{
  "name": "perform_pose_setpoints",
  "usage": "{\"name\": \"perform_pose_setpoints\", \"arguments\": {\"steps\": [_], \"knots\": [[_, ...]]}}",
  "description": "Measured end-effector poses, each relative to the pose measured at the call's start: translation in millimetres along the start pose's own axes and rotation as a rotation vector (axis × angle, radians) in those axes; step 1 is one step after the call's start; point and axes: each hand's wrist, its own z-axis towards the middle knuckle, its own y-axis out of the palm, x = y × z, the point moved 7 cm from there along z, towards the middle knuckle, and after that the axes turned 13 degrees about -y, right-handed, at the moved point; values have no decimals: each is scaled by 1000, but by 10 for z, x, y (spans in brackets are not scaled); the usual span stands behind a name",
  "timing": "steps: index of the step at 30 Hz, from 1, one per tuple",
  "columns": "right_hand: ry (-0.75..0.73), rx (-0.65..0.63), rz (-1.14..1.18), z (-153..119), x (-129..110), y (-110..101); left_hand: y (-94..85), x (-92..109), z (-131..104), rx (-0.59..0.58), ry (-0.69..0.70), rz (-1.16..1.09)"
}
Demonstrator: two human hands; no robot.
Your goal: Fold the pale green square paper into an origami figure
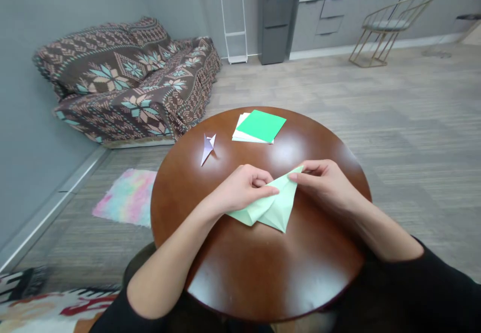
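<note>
A pale green sheet of folding paper [282, 204], partly folded with loose flaps, is held just over the round brown table [240, 278]. My left hand [248, 187] pinches its upper left part, thumb on top and the other fingers curled behind. At the paper's pointed upper right corner, my right hand [323, 179] grips with thumb and fingertips. Beyond the hands lie a bright green paper square [262, 125] and white sheets [244, 136] under it. To the left of these stands a small lilac and white folded paper figure [208, 147].
A sofa with a patterned cover [139, 82] stands behind the table on the left. On the floor lies a pastel fluffy rug [128, 197]. Grey kitchen cabinets [349, 20] and a gold wire chair [389, 27] are at the back right.
</note>
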Motion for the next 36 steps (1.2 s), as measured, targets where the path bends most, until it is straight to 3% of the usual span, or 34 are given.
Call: {"name": "perform_pose_setpoints", "arguments": {"steps": [18, 29, 36], "knots": [[-5, 47, -23, 3, 10, -39, 1, -16, -1, 15, 9, 11], [-25, 157, 49, 8, 93, -140, -20, -27, -5, -8, -27, 39], [-46, 162, 93, 21, 79, -139, -35, -39, 5, 5, -22, 2]]}}
